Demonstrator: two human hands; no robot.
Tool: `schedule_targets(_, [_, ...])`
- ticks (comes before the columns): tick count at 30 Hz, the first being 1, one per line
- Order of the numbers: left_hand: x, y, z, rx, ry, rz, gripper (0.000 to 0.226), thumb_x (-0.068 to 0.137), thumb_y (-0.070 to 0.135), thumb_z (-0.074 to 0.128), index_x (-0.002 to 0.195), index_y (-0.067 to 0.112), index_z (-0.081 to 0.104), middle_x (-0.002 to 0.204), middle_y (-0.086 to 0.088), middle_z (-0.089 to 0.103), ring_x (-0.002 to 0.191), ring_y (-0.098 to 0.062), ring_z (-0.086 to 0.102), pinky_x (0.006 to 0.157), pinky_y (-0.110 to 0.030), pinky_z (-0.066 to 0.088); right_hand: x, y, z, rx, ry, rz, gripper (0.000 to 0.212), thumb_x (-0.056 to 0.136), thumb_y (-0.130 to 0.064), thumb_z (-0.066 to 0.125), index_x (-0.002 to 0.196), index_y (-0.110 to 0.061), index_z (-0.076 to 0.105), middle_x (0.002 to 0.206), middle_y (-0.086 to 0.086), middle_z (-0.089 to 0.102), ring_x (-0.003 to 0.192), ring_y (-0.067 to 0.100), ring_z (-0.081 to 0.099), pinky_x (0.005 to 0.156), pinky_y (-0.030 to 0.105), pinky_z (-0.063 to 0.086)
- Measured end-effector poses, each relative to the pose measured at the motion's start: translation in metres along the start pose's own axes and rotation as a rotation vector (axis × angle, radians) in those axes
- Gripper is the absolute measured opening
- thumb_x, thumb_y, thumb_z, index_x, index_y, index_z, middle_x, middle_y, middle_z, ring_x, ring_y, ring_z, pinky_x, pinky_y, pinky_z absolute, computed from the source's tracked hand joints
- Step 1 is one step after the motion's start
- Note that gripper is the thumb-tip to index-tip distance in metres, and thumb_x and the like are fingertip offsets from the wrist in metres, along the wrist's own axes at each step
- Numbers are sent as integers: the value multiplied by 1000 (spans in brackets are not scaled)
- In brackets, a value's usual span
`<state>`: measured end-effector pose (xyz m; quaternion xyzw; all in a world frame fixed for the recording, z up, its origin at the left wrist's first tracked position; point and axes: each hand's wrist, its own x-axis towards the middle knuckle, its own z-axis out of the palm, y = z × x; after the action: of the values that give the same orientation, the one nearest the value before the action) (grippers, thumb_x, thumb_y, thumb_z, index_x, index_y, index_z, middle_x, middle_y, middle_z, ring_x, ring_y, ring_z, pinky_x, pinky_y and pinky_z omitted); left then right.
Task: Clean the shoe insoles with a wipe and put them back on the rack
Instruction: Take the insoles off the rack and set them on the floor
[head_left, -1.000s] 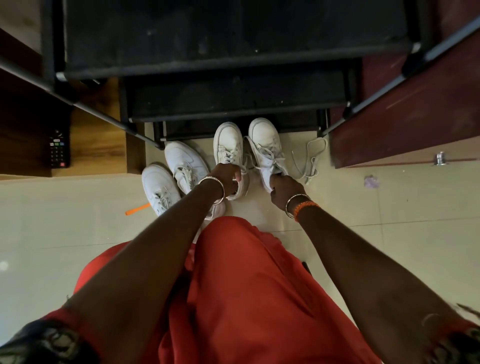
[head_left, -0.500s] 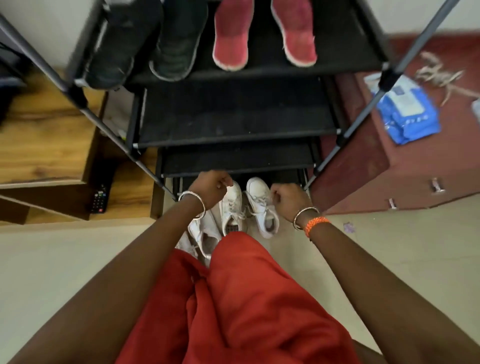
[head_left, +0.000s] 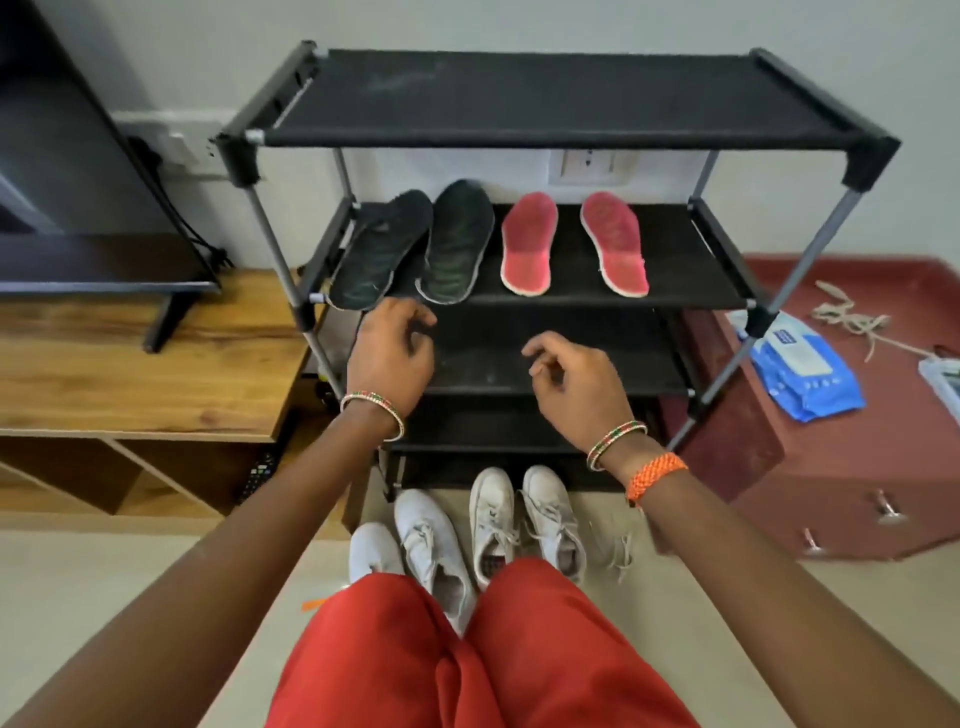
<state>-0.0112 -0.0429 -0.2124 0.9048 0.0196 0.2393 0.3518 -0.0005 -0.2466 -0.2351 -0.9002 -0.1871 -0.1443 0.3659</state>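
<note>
Four flat insoles, two dark (head_left: 415, 247) and two red (head_left: 574, 245), lie on the second fabric shelf of the black tube-frame rack (head_left: 561, 98). White laced shoes (head_left: 488, 525) stand at the rack's foot; blue wipe pack (head_left: 802, 364) right of it. Left hand (head_left: 392, 353) and right hand (head_left: 576, 382) hover before the third shelf, fingers loosely curled, grasping nothing

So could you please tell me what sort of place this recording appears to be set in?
Most likely a room in a home. A black tiered shoe rack stands against a wall with sockets, a TV sits on a wooden stand, and white sneakers rest on the tiled floor.
</note>
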Motion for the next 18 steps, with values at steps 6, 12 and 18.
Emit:
schedule_targets(6, [44, -28, -24, 369, 161, -310, 44, 91, 32, 52, 122, 1, 48, 126, -21, 50, 124, -36, 38, 101, -43, 34, 79, -35, 37, 348, 127, 383, 29, 87, -16, 58, 113, -4, 57, 62, 6, 60, 54, 23, 59, 63, 42, 57])
schedule_targets(12, [64, -52, -8, -460, 193, -896, 44, 92, 27, 59, 123, 0, 43, 114, -20, 57, 83, -31, 64, 70, -40, 55, 124, -60, 73, 508, -174, 687, 43, 89, -34, 60, 113, -8, 37, 89, 21, 62, 45, 23, 61, 36, 27, 48])
schedule_targets(18, [47, -29, -12, -1113, 192, -1055, 10, 92, 3, 56, 85, -1, 50, 69, -13, 56, 45, -16, 62, 42, -22, 52, 110, -71, 65, 697, -69, 670, 21, 93, -1, 47, 112, -8, 40, 67, 17, 58, 40, 19, 59, 37, 25, 50])
